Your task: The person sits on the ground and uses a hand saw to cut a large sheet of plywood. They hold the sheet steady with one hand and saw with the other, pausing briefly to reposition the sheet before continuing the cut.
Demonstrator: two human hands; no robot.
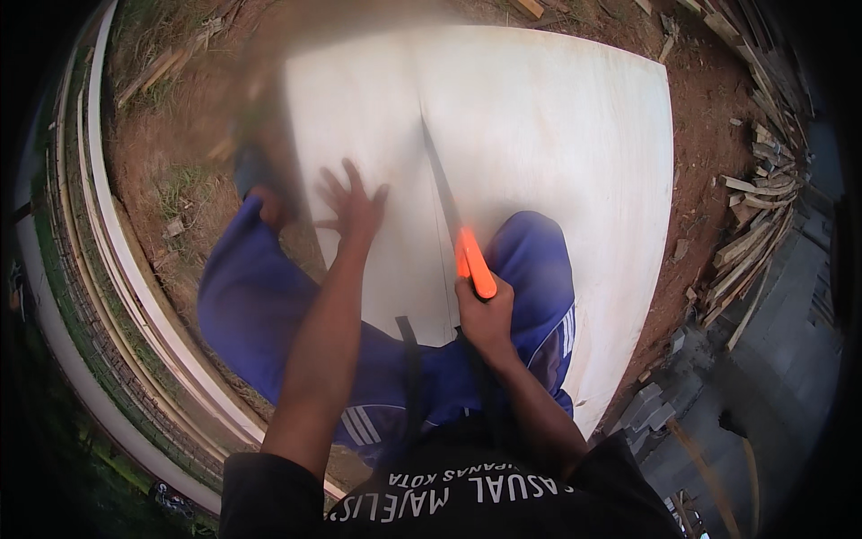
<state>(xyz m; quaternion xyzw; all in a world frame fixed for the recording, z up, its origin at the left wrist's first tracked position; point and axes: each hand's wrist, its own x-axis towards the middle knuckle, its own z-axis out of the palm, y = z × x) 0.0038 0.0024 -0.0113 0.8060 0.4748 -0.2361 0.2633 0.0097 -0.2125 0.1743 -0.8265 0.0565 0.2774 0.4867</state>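
Note:
A large pale plywood sheet [575,126] lies in front of me, with my right knee on top of it. My right hand [486,314] is closed round the orange handle of a handsaw [439,175]. The saw's dark blade points away from me, its far end meeting a thin dark line in the sheet. A faint line runs along the wood beneath and nearer than the saw. To the left of the blade, my left hand [353,199] rests flat on the sheet near its left edge, fingers spread.
Brown soil with dry grass [184,189] surrounds the sheet. Long pale boards [112,207] run along the left. Scrap wood [754,216] is heaped at the right, beside a grey paved surface [781,359]. Grey blocks [648,409] lie at the lower right.

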